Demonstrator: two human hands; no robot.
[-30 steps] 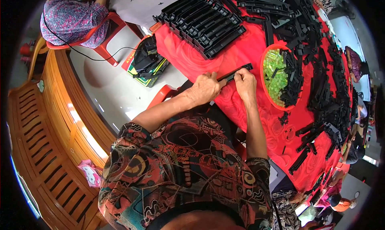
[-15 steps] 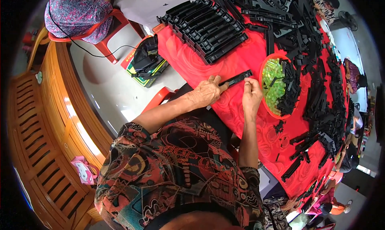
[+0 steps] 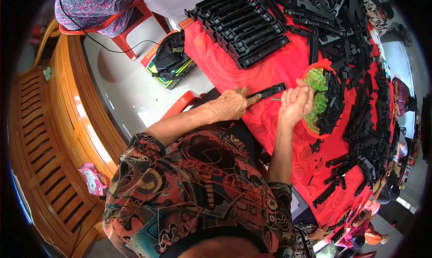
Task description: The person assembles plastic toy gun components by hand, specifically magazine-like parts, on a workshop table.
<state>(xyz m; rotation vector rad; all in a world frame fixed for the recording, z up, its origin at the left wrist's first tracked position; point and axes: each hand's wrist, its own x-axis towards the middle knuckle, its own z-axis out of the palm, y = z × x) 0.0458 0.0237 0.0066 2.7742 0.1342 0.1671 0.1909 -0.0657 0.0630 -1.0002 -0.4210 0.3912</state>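
My left hand [image 3: 231, 106] grips one end of a long black plastic strip [image 3: 272, 90] and keeps it low over the red tablecloth. Closed into a loose fist, my right hand [image 3: 296, 104] is just right of the strip's far end. A thin tool with a grey metal shaft [image 3: 276, 99] pokes out of its fingers toward the left; the fingers hide most of it. Beside this hand stands an orange-red bowl [image 3: 318, 135], partly covered by it. Translucent green pieces [image 3: 317, 112] fill its left part, small black pieces [image 3: 334, 100] its right.
A neat row of black strips [image 3: 243, 31] lies at the far left of the red table [image 3: 306, 157]. Loose black parts [image 3: 360, 114] heap up along the right and back. Left of me are a red stool [image 3: 182, 103], a bag [image 3: 168, 55] on a box and a wooden bench [image 3: 49, 159].
My right hand has left the strip's end, moved right toward the bowl and closed round the thin tool. My left hand still has the strip.
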